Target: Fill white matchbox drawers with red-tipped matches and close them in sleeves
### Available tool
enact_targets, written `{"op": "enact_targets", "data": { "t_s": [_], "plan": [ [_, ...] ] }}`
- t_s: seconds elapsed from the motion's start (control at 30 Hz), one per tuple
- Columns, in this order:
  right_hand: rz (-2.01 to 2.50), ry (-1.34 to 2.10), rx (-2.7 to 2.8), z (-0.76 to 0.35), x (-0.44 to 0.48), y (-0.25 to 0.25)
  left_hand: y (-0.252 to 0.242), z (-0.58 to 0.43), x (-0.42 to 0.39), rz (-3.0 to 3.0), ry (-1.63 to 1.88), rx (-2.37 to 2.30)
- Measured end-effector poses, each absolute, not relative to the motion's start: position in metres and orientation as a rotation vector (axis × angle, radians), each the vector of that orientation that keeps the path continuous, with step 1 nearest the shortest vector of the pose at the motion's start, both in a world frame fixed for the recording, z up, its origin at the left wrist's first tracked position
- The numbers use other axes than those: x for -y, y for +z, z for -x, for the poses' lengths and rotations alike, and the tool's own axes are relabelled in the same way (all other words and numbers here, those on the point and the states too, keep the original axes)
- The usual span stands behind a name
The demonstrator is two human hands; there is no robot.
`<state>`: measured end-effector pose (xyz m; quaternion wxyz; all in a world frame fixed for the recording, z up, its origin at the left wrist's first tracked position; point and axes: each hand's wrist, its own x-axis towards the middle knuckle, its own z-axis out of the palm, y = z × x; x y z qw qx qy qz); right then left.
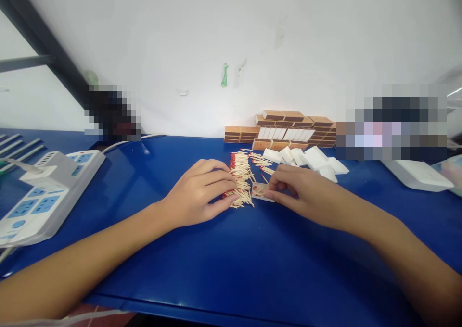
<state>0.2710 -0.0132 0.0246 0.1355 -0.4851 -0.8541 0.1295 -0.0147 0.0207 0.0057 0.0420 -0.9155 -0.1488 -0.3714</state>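
A heap of loose red-tipped matches (242, 166) lies on the blue table. My left hand (202, 190) rests against its left side, fingers stretched and slightly apart, fingertips among the matches. Just right of the heap sits a small white matchbox tray (258, 191) with some matches inside. My right hand (299, 187) is closed at the tray's right end, thumb and fingertips pinching it there; the fingers cover part of that end. Behind the tray, a smaller group of matches (260, 160) lies loose.
Several white trays (315, 158) lie jumbled beyond my right hand. Stacked brown matchboxes (285, 130) stand along the white wall. A white power strip (54, 197) with a plugged-in adapter occupies the left side. A white box-like object (415, 175) lies far right, beside pixelated patches.
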Motion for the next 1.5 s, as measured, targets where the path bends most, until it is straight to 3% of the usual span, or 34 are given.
{"op": "enact_targets", "data": {
  "t_s": [0.27, 0.8, 0.97, 1.2, 1.5],
  "plan": [
    [1.463, 0.584, 2.472, -0.279, 0.013, 0.024, 0.004, 0.015, -0.021, 2.807, -1.126, 0.464],
    [1.477, 0.341, 2.471, -0.271, 0.016, 0.017, 0.005, 0.015, -0.021, 2.790, -1.118, 0.447],
    [1.302, 0.266, 2.391, -0.262, 0.023, 0.025, 0.007, 0.013, -0.015, 2.847, -1.113, 0.537],
    [0.956, 0.314, 2.399, -0.234, 0.039, 0.019, 0.005, 0.012, -0.010, 2.905, -1.151, 0.547],
    [1.085, 0.362, 2.261, -0.240, 0.034, 0.014, 0.005, 0.013, -0.016, 3.029, -1.168, 0.576]
  ]
}}
